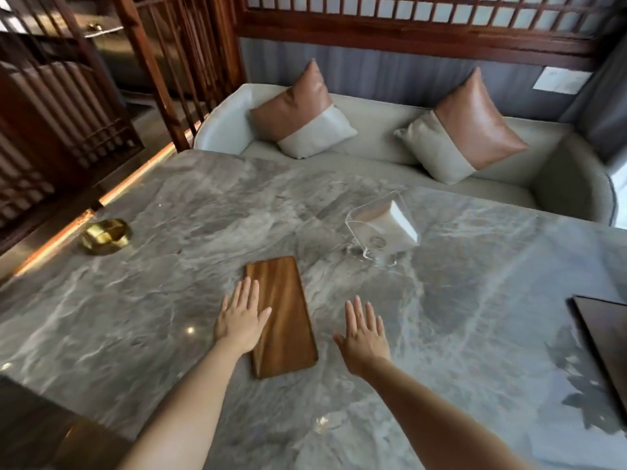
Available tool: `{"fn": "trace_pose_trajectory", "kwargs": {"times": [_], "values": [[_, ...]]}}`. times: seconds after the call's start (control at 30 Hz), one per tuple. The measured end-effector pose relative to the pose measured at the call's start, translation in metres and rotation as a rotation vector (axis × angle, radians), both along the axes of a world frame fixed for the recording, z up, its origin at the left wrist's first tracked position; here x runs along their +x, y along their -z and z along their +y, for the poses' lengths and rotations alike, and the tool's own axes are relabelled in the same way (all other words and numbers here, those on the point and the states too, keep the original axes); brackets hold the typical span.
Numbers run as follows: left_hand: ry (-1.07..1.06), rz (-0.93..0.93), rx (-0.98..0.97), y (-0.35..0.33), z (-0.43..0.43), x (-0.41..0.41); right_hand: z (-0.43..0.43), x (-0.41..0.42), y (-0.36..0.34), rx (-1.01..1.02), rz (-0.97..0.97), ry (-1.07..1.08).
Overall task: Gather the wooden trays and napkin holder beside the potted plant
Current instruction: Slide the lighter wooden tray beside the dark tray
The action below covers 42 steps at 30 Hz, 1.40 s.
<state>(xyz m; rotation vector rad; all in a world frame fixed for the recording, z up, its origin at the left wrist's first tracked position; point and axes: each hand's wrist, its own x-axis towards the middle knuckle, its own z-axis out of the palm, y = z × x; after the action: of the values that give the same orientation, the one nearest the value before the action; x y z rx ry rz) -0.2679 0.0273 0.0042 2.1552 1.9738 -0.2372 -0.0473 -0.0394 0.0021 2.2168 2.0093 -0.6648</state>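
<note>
**Both hands flat and spread around the wooden tray**

A long wooden tray (283,315) lies flat on the grey marble bench (475,300), and everything here is placed from it. The left hand (241,319) is palm down over the tray's left long edge; its fingers (250,293) are spread and straight, overlapping the wood at that edge, gripping nothing. Whether the palm actually presses on the tray or only hovers just above it cannot be told. The right hand (364,334) is just beside the tray's right long edge, apart from the wood, also palm down with fingers splayed and empty, over bare marble.

Beyond the tray's far right corner stands a clear acrylic napkin holder (381,228) with a stack of white napkins (395,223) leaning inside it; it is near the tray but not touching it. Well off to the tray's left, close to the bench edge, sits a round brass ashtray (106,236). Far to the tray's right, at the frame's edge, part of a dark flat board (607,337) shows, with leaf shapes reflected in the marble beside it. Behind the bench, past the tray's far end, is a pale sofa (373,171) carrying two tan-and-white cushions (302,113).
</note>
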Motion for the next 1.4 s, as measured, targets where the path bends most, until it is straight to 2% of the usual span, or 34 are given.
{"fn": "trace_pose_trajectory", "kwargs": {"times": [0.23,0.37,1.0,1.23,1.4], "values": [[-0.048,0.035,-0.049,0.003,0.036,-0.029,-0.003,-0.034,0.007,-0.031,0.001,-0.016],[-0.049,0.006,-0.041,0.007,0.056,-0.027,-0.002,-0.043,0.01,0.025,-0.042,-0.008],[-0.206,-0.186,-0.125,0.037,0.14,0.004,-0.011,-0.066,0.025,-0.136,-0.031,0.026],[-0.253,-0.224,-0.139,0.035,0.138,0.016,-0.015,-0.036,0.03,-0.062,-0.012,0.099],[-0.316,-0.361,-0.193,0.027,0.13,0.042,-0.011,0.009,0.027,0.033,-0.032,0.207]]}}
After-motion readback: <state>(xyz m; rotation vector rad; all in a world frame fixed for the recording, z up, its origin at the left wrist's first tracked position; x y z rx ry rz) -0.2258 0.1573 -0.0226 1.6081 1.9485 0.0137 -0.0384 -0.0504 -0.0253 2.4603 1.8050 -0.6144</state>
